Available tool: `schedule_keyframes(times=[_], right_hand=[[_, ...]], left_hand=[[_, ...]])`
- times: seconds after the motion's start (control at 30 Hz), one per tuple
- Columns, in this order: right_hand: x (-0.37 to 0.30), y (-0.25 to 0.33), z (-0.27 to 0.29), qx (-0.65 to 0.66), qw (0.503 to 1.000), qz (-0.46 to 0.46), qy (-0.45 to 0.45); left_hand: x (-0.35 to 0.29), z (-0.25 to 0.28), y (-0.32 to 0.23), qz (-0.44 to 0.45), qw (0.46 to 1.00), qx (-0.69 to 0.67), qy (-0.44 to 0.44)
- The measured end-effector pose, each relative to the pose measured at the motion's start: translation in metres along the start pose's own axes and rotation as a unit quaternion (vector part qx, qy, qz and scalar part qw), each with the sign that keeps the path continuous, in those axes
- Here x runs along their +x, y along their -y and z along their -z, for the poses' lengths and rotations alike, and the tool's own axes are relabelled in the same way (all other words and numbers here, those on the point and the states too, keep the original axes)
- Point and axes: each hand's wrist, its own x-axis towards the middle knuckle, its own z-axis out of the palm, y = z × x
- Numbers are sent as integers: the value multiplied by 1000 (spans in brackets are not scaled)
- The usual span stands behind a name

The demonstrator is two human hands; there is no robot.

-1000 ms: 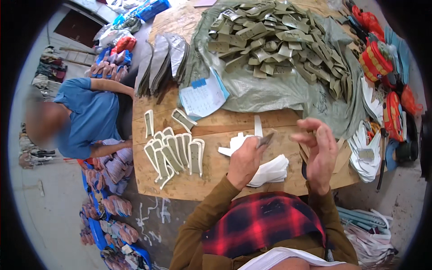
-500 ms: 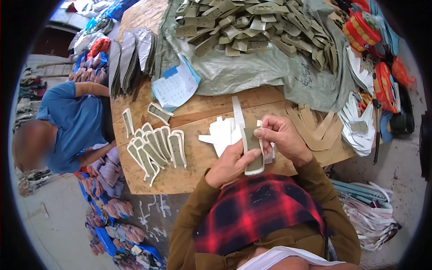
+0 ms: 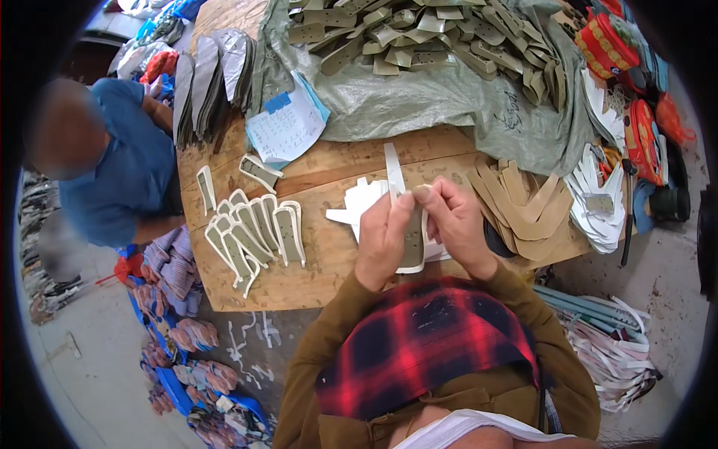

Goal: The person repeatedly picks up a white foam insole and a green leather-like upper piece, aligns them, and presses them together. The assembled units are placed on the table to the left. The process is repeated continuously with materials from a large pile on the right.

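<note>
My left hand (image 3: 384,238) and my right hand (image 3: 455,223) meet over the table in front of me, both closed. Between them is a long olive-green piece (image 3: 413,243) with a white edging strip around its rim and small holes in its face. Thumbs and fingers of both hands pinch its far end, which they partly hide. Just beyond my left hand lies a stack of white cut shapes (image 3: 364,198), with a pointed white strip (image 3: 393,168) reaching away from it. To the left, several white-edged olive pieces (image 3: 247,228) rest in a cluster, two of them apart.
The wooden table (image 3: 321,277) carries a green woven sheet (image 3: 404,112) heaped with bare olive pieces (image 3: 441,37). Handwritten paper (image 3: 288,127), grey cut sheets (image 3: 213,90) and tan V-shaped pieces (image 3: 523,209) lie around. A person in blue (image 3: 123,165) is at the left edge.
My left hand has shifted from the olive piece's lower side up to its far end, beside my right fingers. The person at the left has moved to sit more upright, farther along the table.
</note>
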Motion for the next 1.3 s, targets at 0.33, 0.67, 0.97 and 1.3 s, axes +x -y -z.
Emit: schedule_keyframes(times=[0.33,0.67,0.97,1.3], right_hand=[[13,1,33,-89,985,-27,142],[8,52,44,-133,876,-168,433],[-6,23,49,41,928,-199,312],[4,24,43,43,952,-164,256]], left_hand=[[8,-13,14,58,954,-286,-64],[8,50,-26,-68,872,178,451],[-13,47,-8,79,949,15,304],[-27,37,2,66,977,35,198]])
